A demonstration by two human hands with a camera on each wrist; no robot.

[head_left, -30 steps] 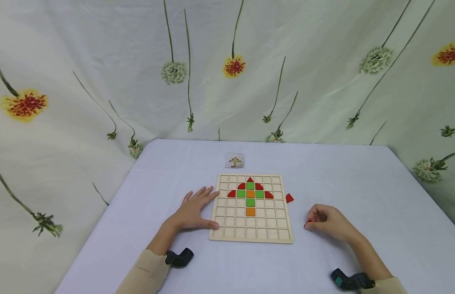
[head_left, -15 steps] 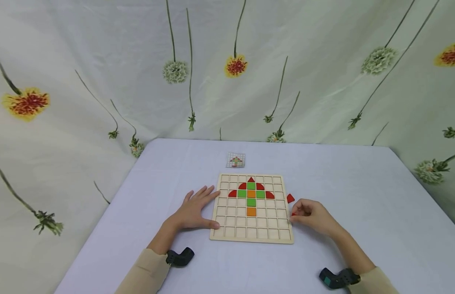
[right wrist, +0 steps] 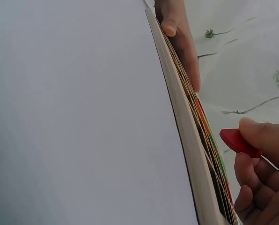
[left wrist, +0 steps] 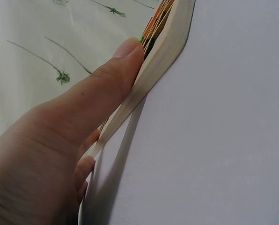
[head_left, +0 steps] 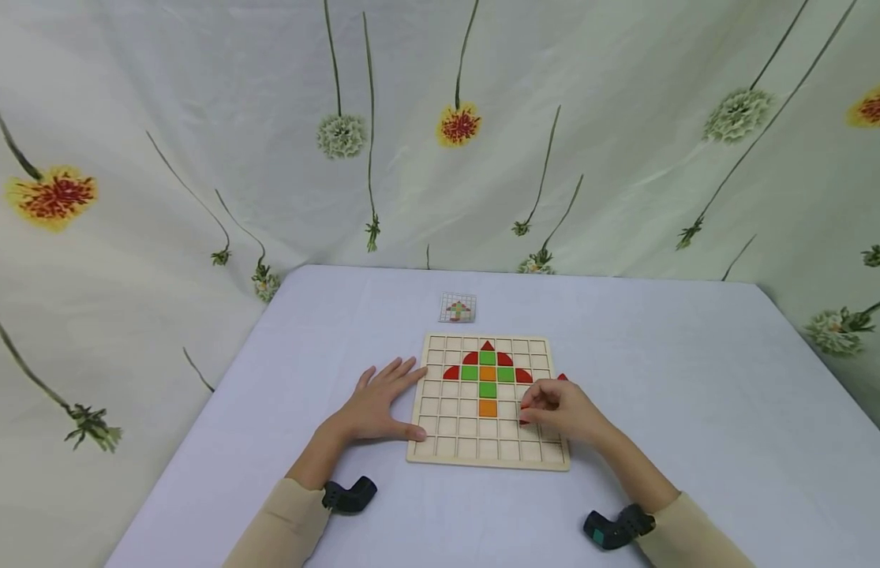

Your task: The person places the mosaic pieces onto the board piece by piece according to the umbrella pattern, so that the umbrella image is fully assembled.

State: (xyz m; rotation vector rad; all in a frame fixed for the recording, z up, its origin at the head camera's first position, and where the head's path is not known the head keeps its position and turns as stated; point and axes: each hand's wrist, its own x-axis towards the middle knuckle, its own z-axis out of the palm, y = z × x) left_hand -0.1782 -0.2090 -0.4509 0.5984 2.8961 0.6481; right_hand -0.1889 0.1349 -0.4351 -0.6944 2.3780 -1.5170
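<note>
A wooden grid board [head_left: 447, 450] lies on the table, with red, green and orange pieces set in its cells in an arrow-like pattern. My left hand [head_left: 374, 406] rests at the board's left edge, fingers spread; in the left wrist view its thumb [left wrist: 109, 77] lies over the rim. Over the board's right half, my right hand [head_left: 563, 410] pinches a red quarter-round piece [right wrist: 238, 142] between thumb and fingers. Another red piece [head_left: 563, 377] lies just off the board's right edge, mostly hidden behind the right hand. Below the pattern's stem sits an orange square [head_left: 488, 408].
A small pattern card [head_left: 457, 308] lies beyond the board, printed with a similar figure. The white table [head_left: 667, 339] backs onto a hanging flower-print cloth [head_left: 269, 142]. Each wrist wears a black camera, the left wrist camera [head_left: 350, 495] and the right wrist camera [head_left: 613, 528].
My right hand has moved left from the table beside the board to over its right half, carrying the red piece. The left hand has stayed on the board's edge.
</note>
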